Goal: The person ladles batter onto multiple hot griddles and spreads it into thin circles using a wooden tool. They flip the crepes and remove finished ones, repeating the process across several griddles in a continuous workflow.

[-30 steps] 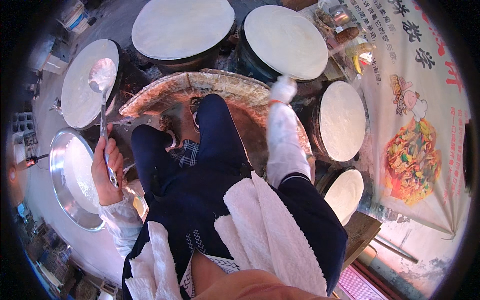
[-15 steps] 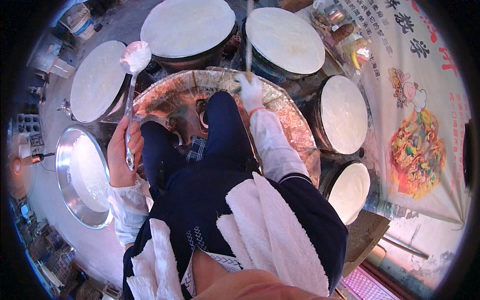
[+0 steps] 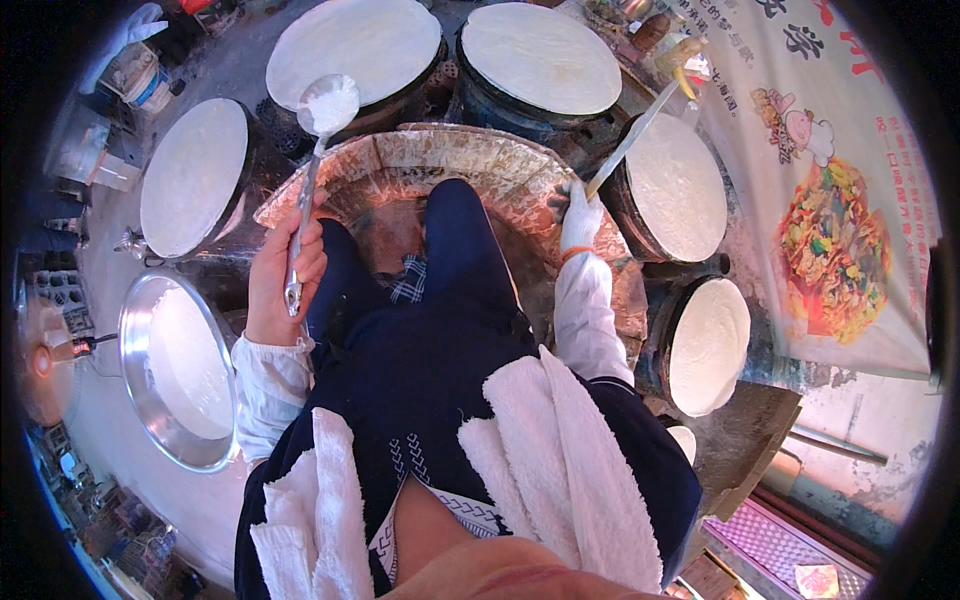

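Note:
My left hand [image 3: 285, 275] is closed around the handle of a metal ladle [image 3: 329, 104]. White batter lies in the ladle's bowl, which is raised over the near edge of the far left-middle griddle [image 3: 355, 50]. My right hand [image 3: 581, 222], in a white glove, grips a long flat spatula [image 3: 636, 136] by its near end. Its blade slants up and right, crossing the far left side of the right griddle [image 3: 675, 192], where a pale round sheet of batter lies. Whether the blade touches the sheet I cannot tell.
Several round griddles with pale sheets form an arc around a curved, worn ledge [image 3: 480, 150] at my knees. At left stands a steel basin [image 3: 140, 350] of white batter [image 3: 192, 365]. A printed banner [image 3: 770, 220] hangs at right. Bottles and jars [image 3: 655, 35] stand at the far right.
My right hand has moved right with the spatula, which has swung from pointing straight away to slanting right. The ladle in my left hand has shifted right. The view has turned slightly.

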The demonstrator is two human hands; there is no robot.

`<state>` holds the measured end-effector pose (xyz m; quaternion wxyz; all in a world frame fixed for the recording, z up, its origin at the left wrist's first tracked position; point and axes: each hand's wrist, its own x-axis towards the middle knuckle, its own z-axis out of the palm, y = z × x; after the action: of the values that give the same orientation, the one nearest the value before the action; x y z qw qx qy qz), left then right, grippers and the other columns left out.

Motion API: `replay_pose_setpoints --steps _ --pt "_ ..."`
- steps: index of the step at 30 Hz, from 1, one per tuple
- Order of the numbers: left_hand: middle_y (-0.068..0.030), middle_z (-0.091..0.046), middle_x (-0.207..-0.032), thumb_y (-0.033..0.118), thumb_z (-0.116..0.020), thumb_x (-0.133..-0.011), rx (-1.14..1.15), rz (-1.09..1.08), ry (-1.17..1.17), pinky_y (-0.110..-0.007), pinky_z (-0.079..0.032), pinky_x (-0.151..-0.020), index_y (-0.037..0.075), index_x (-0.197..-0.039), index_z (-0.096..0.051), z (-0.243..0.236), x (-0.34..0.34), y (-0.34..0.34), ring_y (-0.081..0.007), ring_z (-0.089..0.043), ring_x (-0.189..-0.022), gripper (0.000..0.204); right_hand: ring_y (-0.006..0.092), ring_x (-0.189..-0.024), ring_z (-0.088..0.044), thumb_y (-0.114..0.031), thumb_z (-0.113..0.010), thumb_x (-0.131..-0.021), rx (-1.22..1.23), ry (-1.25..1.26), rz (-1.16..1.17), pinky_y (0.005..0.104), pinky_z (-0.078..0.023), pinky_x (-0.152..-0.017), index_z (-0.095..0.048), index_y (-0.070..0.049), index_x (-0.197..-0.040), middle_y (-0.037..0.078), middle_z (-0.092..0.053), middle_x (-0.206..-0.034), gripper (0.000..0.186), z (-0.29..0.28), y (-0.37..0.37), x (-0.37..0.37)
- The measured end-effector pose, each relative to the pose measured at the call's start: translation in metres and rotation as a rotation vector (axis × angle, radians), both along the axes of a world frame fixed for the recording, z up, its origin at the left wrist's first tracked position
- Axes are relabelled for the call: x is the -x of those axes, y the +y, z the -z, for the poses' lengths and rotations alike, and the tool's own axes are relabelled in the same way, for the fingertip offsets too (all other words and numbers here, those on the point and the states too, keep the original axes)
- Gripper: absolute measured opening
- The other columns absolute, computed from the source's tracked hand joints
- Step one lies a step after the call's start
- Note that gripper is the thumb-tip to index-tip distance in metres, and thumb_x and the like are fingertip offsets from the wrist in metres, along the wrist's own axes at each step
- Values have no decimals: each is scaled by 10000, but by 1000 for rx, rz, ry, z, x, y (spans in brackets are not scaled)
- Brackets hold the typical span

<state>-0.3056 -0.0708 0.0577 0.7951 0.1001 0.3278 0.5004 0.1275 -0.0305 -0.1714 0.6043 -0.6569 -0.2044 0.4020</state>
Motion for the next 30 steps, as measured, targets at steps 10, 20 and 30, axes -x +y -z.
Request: replay_pose_setpoints --steps 10,20,30 --pt "-18 -462 -741 177 -412 -1082 7 -42 102 -208 -352 -417 -50 -1417 -391 -22 -2 -8 -62 -420 -476 405 199 -850 -660 -79 -650 -868 22 -17 311 344 -546 -671 -640 -21 -1211 95 -685 -987 349 -15 127 -14" --pt "-17 -457 -736 172 -410 -1082 23 -64 169 -208 -364 -414 -45 -1420 -400 -24 1 -7 -62 -424 -473 402 258 -801 -645 -155 -649 -912 -151 346 368 421 -515 -735 -621 -86 -1272 92 -634 -1057 367 -38 129 -2" --pt "-33 -460 -748 144 -372 -1084 26 -22 78 -208 -381 -401 -54 -1430 -379 -15 -5 -8 -73 -427 -483 399 264 -603 -585 -268 -656 -949 -544 203 -159 383 -470 -535 -640 -98 -955 79 -621 -740 171 -150 220 -98"
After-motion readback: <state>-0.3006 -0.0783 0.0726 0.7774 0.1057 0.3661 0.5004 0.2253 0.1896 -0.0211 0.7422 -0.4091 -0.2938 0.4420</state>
